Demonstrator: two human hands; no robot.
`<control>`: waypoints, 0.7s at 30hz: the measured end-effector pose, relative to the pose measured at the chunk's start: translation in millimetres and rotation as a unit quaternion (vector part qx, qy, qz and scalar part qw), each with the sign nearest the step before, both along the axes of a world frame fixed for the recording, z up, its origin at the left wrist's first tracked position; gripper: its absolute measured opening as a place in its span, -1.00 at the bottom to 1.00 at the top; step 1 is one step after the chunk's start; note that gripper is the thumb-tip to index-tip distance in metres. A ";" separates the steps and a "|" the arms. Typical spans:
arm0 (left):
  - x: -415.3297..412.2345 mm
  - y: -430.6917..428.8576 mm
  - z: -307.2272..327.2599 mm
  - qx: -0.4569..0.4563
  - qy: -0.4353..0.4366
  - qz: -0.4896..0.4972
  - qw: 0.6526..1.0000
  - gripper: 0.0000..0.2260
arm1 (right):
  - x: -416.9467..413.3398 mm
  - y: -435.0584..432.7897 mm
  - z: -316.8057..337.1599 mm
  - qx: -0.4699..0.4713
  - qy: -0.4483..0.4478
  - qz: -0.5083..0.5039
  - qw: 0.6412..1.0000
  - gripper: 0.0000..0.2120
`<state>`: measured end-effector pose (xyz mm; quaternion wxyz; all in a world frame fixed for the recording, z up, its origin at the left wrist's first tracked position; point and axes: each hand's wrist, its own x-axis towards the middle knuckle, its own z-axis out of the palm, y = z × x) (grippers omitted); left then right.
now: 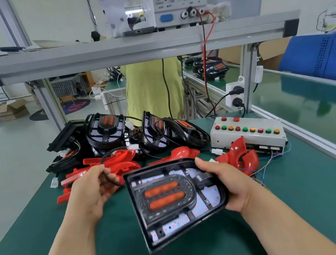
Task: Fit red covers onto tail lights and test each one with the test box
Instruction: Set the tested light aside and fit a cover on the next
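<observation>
Bare tail light held over the bench, with no cover fitted. The tail light (177, 199) is held face-up at the centre of the view, clear of the green bench mat (303, 205). Its black housing, two orange strips and pale inner board dotted with small red points are exposed. Whether those points are lit cannot be told. The right hand (224, 184) is wrapped round the unit's 3 o'clock edge, with the thumb laid over the upper rim. At 9 o'clock the left hand (91, 190) is curled round the black cable (110, 177) that leaves the housing's upper left corner. Loose red covers (111, 163) lie on the mat at 11 o'clock from the held unit, and another red cover (240, 154) lies at 2 o'clock, just in front of the test box (247, 133). The box carries rows of coloured buttons, and a white connector (217, 151) lies beside its near left corner. A heap of further tail lights (120, 134) is stacked at 12 o'clock. The step in hand is judged to be the preparing of one unit for its cover, with testing not yet begun. The next move is judged to call for the cable to be released and a matching red cover to be picked up. The cover would then have to be aligned with the housing outline and pressed home evenly, with the cable kept out from under the rim.
</observation>
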<state>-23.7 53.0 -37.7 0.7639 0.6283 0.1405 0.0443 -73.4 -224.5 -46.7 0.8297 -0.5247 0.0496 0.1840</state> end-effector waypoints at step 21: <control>-3.6 -14.0 -9.3 0.542 0.119 0.015 0.832 -0.67 | 6.9 -2.3 -8.4 -0.324 -0.122 -0.138 0.928 -0.60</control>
